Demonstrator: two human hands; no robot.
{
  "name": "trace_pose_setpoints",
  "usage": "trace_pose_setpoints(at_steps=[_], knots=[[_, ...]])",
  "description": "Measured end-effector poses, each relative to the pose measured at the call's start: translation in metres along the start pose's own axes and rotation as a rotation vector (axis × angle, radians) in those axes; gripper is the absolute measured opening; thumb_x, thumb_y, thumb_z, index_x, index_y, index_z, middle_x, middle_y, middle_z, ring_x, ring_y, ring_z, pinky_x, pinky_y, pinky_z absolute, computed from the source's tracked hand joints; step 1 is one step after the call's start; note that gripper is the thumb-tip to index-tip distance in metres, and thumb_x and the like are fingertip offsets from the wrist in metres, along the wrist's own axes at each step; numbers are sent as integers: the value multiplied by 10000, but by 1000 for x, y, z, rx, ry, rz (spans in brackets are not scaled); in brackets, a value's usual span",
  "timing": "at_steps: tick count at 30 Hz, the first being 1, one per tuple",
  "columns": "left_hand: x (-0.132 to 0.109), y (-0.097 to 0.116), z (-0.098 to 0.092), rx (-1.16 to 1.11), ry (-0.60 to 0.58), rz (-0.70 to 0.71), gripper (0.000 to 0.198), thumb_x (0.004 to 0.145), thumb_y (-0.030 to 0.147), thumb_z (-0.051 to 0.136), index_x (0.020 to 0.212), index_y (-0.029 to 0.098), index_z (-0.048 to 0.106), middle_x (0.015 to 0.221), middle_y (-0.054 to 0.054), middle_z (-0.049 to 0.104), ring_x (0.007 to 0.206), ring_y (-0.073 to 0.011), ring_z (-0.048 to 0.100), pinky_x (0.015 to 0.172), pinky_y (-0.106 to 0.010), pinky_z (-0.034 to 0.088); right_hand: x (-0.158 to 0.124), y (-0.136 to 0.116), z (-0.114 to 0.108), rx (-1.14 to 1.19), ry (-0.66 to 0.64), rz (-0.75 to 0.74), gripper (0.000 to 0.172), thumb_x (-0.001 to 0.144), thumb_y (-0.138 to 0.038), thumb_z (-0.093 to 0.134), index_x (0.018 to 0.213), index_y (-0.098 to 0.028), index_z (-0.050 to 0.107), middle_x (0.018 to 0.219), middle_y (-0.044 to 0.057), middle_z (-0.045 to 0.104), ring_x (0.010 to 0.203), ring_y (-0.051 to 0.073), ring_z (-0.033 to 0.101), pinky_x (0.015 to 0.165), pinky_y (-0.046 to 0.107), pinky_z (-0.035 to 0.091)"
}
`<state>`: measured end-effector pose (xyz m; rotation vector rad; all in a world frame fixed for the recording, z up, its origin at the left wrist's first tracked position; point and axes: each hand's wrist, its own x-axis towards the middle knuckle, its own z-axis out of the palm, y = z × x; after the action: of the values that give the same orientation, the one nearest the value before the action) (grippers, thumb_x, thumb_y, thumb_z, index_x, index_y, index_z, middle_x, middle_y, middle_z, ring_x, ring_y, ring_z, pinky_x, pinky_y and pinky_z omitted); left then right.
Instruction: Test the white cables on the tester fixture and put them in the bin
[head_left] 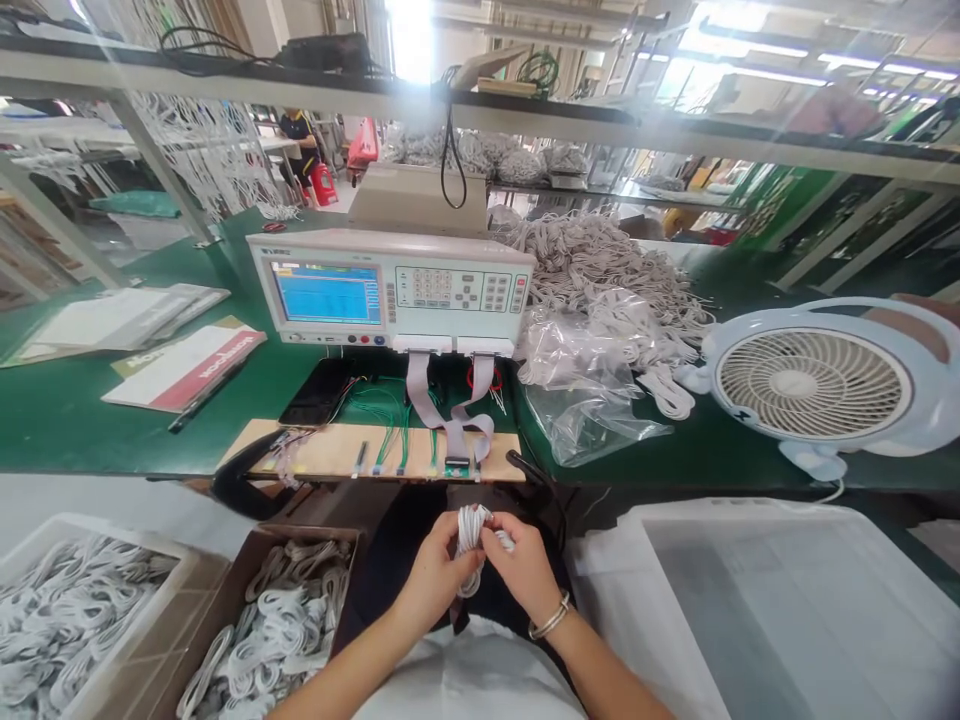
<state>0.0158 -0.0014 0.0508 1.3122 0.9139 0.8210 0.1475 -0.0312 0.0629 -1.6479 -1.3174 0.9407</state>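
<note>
A small coiled bundle of white cable (470, 528) is held up over the lap, just in front of the bench edge. My left hand (437, 567) is closed round the left side of the bundle, thumb across its front. My right hand (523, 562), with a bracelet at the wrist, pinches the bundle's right side near its top. Beyond the hands, a wooden strip (322, 452) with connectors and green wires lies along the bench edge. Grey ribbon cables (420, 385) run from the strip up to a test instrument (457, 255) with a lit blue screen.
Cable bundles fill a white crate (196, 570) and a brown box (352, 548) at the lower left. A large white bin (750, 505) stands at right. On the bench (285, 370) are papers, a phone (319, 391), a cable pile (600, 260), plastic bags and a fan (814, 385).
</note>
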Motion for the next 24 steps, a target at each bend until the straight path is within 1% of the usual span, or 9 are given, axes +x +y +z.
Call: trace_pose_setpoints(at_steps=[3,6,9,10,12,14,17,20,24], knots=[[-2,3,4,71,9,57,408,651,135,541,1053,206,533,1012,-62,517,978,-205,458,890,-317,322,5,5,0,-1,11,29,167,689,-280,518,742,-166,629,668,30,612,595,146,515,560,232,397],[-6,10,9,117,29,147,465,646,169,575,1099,219,486,1061,-66,478,1014,-207,424,908,-319,299,13,9,0,253,-54,136,192,703,-289,504,761,-147,619,662,22,608,585,133,521,554,228,404],[-6,12,11,3,63,114,268,693,288,555,935,173,543,972,-64,505,907,-186,461,808,-283,361,21,7,-2,409,-109,205,208,712,-309,502,739,-129,603,611,6,588,540,114,507,533,223,400],[-4,12,10,-63,69,51,203,714,329,529,818,156,552,880,-54,525,820,-167,481,741,-263,382,22,6,-3,370,-111,172,201,707,-308,512,715,-129,604,603,3,584,544,113,506,538,223,397],[3,10,8,-171,57,-82,240,715,381,522,664,147,509,695,-17,518,650,-126,471,613,-226,381,26,4,-5,212,-84,66,173,693,-288,530,678,-138,616,617,7,594,582,127,514,569,231,397],[11,9,5,-208,19,-143,255,667,389,581,678,148,502,640,6,508,588,-106,450,557,-206,359,29,2,-6,85,-40,0,161,694,-271,523,693,-153,632,658,20,616,636,148,531,614,248,403],[18,12,0,-130,-20,-116,257,673,389,571,754,146,549,682,-7,537,604,-111,454,557,-204,349,34,0,-6,53,-5,22,182,701,-282,511,709,-156,641,673,32,630,646,164,544,615,259,412],[19,19,-3,-2,-43,-76,261,712,394,515,711,142,584,655,-10,533,603,-115,445,560,-208,339,38,-2,-7,67,-15,43,180,689,-293,526,667,-155,640,641,24,626,611,158,539,582,249,407],[21,27,-6,45,-117,-86,206,649,344,596,670,143,558,591,22,472,551,-90,398,513,-193,306,41,-3,-8,111,-1,72,156,663,-282,566,636,-149,642,611,12,615,590,143,523,584,241,395]])
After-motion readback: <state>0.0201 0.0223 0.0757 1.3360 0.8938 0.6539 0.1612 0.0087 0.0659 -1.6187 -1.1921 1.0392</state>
